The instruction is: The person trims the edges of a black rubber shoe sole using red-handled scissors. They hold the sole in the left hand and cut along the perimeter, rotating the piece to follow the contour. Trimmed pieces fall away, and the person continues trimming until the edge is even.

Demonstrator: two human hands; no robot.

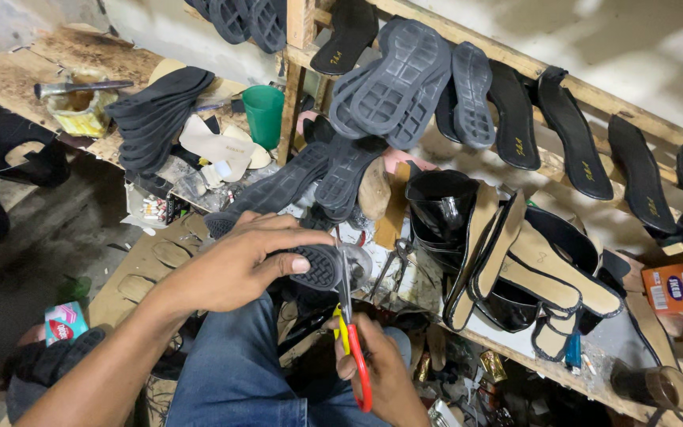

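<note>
Right now the left hand (235,265) has its fingers clamped on a black shoe sole (316,266), held above the lap in front of the cluttered tabletop (405,289). Just near of it, the right hand (381,375) has its fingers closed around red-and-yellow scissors (351,336), blades at the sole's right edge. Trimming looks under way, and many more soles (405,83) hang on the far rack (302,32).

Shoe-making wkshop: rubber soles (405,79) on rough wood racks (300,32), unfinished sandals (515,269), tools.
</note>
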